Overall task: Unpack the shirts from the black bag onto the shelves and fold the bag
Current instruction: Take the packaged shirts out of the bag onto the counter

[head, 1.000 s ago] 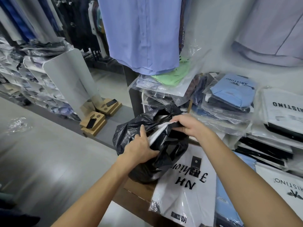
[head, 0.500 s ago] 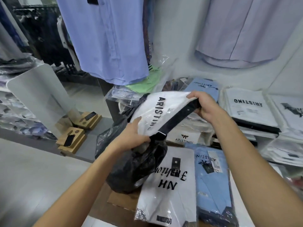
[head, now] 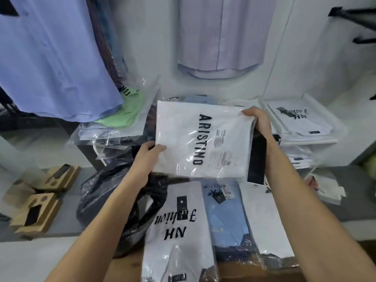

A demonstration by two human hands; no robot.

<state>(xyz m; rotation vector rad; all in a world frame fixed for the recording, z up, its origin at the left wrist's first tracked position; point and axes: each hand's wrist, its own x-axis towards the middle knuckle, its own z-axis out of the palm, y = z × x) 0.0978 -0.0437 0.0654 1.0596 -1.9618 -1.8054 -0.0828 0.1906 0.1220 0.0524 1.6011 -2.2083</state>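
— Where's the packaged white shirt (head: 195,139)?
— Held up over the bench (head: 130,267), left hand (head: 147,159) and right hand (head: 259,123) each with fingers curled round an edge.
— And the black bag (head: 105,196)?
— Slumped low at the left, beside the NH Fashion packet (head: 179,231).
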